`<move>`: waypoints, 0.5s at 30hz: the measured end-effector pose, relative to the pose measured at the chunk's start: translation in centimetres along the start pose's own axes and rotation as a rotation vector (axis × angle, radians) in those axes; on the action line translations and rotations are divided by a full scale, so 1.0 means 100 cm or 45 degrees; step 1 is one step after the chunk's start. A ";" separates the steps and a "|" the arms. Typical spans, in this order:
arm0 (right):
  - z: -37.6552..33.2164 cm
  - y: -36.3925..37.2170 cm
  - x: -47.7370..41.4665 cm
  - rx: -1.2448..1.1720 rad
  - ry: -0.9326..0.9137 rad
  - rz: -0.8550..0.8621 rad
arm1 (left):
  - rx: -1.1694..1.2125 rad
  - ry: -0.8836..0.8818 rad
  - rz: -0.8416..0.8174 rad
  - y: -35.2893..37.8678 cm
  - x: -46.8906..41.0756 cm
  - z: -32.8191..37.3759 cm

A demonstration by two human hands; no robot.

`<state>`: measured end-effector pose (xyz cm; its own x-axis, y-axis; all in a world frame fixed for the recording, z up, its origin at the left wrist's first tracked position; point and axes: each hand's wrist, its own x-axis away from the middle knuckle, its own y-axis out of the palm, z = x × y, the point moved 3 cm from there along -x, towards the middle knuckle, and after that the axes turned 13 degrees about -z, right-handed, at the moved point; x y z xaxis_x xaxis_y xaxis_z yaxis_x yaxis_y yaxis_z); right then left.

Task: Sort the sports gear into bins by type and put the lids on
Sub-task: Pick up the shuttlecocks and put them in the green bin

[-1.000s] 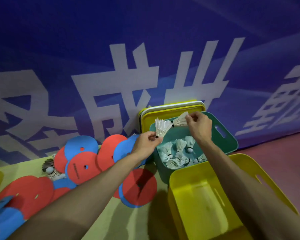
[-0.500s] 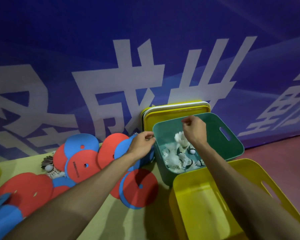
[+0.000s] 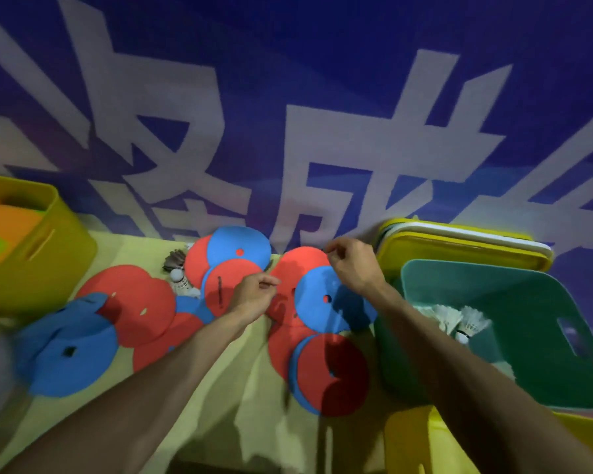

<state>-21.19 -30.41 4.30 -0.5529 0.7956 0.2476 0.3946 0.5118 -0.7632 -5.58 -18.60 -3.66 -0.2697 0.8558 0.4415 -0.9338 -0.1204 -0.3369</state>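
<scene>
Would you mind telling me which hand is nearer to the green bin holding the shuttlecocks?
Right. The right hand is at the blue disc next to the green bin; the left hand is farther left, over a red disc.

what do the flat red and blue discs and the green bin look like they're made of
The red and blue discs look like thin foam or soft rubber sheet, matte: flat, no shine, clean-cut centre holes. The green bin looks like moulded plastic with a dull satin finish: smooth rounded walls and a cut-out handle slot.
</scene>
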 end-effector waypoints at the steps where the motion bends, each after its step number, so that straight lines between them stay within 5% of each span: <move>1: -0.008 0.012 -0.008 0.010 -0.014 -0.046 | 0.038 -0.024 0.026 -0.008 -0.002 -0.010; 15: -0.070 0.121 -0.063 0.121 -0.195 -0.445 | 0.121 -0.277 0.720 -0.130 0.000 -0.093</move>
<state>-7.77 -26.99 -2.36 -0.7477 0.5173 0.4163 0.0972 0.7055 -0.7020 8.79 -12.37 -7.06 -0.7620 0.5250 0.3792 -0.6463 -0.5785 -0.4977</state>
